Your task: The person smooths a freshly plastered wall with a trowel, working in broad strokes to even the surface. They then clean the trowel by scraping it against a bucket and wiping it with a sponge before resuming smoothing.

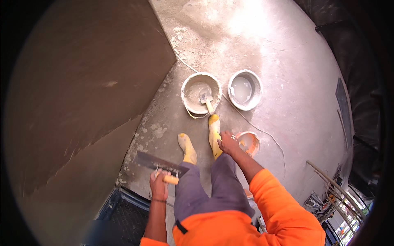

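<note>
My left hand (159,186) grips the orange handle of a flat steel plastering trowel (158,162), its blade held level beside a freshly plastered brown wall (82,90). My right hand (228,143) hangs above my right knee with fingers loosely curled, holding nothing; whether it touches the leg I cannot tell. Ahead of my yellow boots (214,127) stands a white bucket (187,87) of grey plaster with a small trowel (206,101) stuck in it. A second white bucket (256,89) holding cloudy water sits to its right.
A small orange bucket (251,141) stands by my right foot. A thin cord (262,132) runs across the concrete floor. A dark crate (123,213) lies below my left hand. Bent metal bars and tools (328,192) lie at the lower right.
</note>
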The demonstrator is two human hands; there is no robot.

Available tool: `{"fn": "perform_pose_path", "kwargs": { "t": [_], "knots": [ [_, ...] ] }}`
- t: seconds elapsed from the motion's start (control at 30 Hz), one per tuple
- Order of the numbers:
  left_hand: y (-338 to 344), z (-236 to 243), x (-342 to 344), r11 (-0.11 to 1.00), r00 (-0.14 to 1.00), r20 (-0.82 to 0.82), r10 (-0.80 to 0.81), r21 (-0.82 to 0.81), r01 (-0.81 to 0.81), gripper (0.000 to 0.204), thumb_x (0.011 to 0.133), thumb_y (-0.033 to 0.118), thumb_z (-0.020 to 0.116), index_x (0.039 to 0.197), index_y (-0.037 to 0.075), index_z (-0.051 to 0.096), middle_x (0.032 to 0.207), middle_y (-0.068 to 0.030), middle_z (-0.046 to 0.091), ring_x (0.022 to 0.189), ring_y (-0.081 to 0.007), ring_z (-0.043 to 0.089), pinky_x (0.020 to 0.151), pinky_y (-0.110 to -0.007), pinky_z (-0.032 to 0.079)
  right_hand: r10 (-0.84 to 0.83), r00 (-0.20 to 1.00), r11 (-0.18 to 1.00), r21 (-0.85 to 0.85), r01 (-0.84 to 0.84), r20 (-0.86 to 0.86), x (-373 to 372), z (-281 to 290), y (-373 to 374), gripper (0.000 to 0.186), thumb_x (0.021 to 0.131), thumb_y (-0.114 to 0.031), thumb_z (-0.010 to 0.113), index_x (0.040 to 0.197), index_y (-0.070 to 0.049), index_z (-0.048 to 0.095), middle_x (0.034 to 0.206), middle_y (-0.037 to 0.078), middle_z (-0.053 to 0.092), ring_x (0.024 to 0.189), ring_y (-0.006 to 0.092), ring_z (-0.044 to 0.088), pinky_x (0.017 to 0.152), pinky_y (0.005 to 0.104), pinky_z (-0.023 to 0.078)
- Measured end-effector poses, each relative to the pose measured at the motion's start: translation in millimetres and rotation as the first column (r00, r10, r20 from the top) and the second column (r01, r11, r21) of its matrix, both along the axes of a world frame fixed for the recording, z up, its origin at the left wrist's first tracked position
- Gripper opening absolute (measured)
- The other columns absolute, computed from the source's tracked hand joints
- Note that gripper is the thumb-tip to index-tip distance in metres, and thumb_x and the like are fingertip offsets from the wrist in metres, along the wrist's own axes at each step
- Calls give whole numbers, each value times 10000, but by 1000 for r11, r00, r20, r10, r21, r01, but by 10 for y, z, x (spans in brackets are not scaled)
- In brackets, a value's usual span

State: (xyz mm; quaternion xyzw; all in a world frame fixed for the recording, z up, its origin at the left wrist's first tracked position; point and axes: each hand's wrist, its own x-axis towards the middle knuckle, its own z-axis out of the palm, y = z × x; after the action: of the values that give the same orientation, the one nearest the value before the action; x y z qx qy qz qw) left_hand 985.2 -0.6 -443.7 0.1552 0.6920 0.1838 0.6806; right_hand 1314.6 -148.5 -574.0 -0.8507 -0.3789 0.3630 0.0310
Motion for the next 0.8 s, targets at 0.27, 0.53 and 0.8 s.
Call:
{"fn": "perform_pose_path", "kwargs": {
  "t": [0.27,0.53,0.8],
  "knots": [
    [-63,-599,65,998,922,-383,-58,-19,55,339,931,-43,596,1217,66,452,997,-115,597,802,-195,626,725,-369,574,251,922,928,198,-316,295,629,-2436,964,211,877,-217,634,1008,-52,638,1064,173,637,1017,341,589,923,478,478],
    [-4,-613,66,993,939,-334,-83,-106,50,312,1001,52,623,1290,73,507,953,-63,602,811,-159,611,733,-359,578,160,965,979,-159,-128,208,786,-2665,1545,255,939,-150,539,1064,16,687,1116,231,651,1065,318,589,939,441,465],
    [381,-487,699,964,945,-283,-166,-250,94,313,1009,294,522,1265,114,532,787,-37,531,609,-141,529,467,-312,465,-149,925,973,-220,74,-349,1299,-562,869,496,842,-265,658,1247,17,622,1243,325,637,1135,459,658,962,517,530]
  ]
}}
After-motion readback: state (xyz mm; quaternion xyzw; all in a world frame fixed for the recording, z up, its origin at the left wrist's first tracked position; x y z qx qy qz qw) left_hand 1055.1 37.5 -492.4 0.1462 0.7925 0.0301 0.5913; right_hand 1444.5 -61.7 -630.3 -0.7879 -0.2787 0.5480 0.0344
